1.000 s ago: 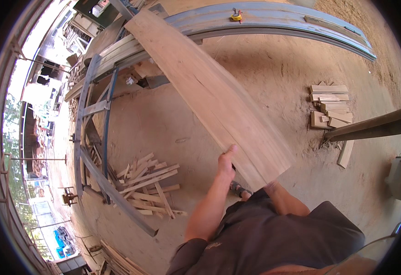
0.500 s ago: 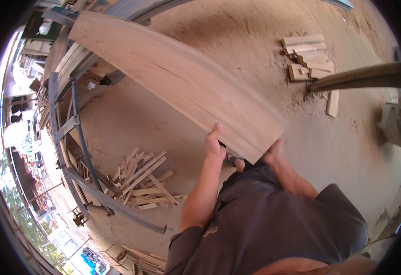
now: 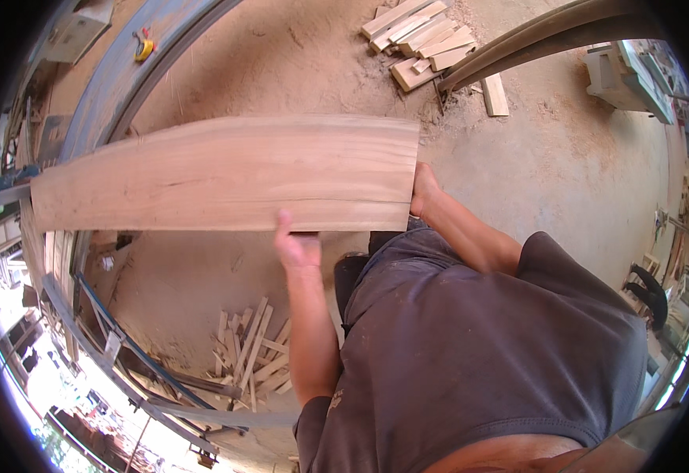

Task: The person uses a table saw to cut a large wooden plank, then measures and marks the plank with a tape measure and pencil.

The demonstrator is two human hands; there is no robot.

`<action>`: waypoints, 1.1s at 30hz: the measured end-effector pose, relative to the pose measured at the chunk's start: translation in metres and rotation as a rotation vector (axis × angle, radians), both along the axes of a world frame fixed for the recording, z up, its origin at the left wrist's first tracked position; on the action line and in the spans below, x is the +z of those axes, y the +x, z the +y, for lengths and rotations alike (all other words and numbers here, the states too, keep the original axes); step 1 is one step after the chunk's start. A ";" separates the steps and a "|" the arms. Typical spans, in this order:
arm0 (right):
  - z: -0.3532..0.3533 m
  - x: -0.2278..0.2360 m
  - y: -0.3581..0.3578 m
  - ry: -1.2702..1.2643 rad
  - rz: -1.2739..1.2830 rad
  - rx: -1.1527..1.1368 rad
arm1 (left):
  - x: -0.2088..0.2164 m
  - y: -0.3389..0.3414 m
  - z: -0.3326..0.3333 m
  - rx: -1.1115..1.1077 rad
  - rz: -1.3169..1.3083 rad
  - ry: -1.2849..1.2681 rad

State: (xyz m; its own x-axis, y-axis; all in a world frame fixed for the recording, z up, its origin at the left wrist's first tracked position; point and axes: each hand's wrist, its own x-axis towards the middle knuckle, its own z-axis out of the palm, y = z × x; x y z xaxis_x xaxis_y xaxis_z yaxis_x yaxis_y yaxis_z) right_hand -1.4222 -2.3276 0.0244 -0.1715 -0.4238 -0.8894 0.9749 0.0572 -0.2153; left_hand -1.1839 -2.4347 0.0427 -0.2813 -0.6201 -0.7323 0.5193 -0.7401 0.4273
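Note:
A long, wide wooden board (image 3: 226, 173) stretches across from the left side to just in front of my body. Its pale face shows grain lines and a dark crack near the close edge. My left hand (image 3: 297, 246) grips that close edge, thumb on top and the fingers hidden underneath. At the board's right end my right hand (image 3: 423, 188) holds the end edge, most of its fingers out of sight below. The far left end of the board lies by a metal frame (image 3: 5, 197).
Loose sticks (image 3: 254, 347) lie heaped on the floor at lower left. A pile of short wood blocks (image 3: 419, 35) sits at the far side beside a curved beam (image 3: 549, 39). A yellow tape measure (image 3: 144, 50) rests on a bluish metal surface (image 3: 120, 87). Metal rails (image 3: 124, 355) run along the left.
The board has swung from a slant to nearly level across the view, its right end now farther up and left. Both hands have kept their hold. My view has turned with my body.

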 end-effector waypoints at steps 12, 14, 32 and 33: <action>-0.113 -0.007 -0.142 -0.291 0.107 0.052 | 0.031 -0.021 -0.206 0.329 -0.132 -0.153; -0.126 -0.034 -0.179 -0.214 0.193 0.082 | 0.031 -0.037 -0.239 0.347 -0.104 -0.174; -0.630 0.088 -0.107 -0.521 1.913 1.446 | 0.028 -0.087 -0.310 0.475 0.096 0.035; -0.657 0.084 -0.084 -0.627 1.892 1.520 | 0.019 -0.084 -0.305 0.422 0.012 -0.030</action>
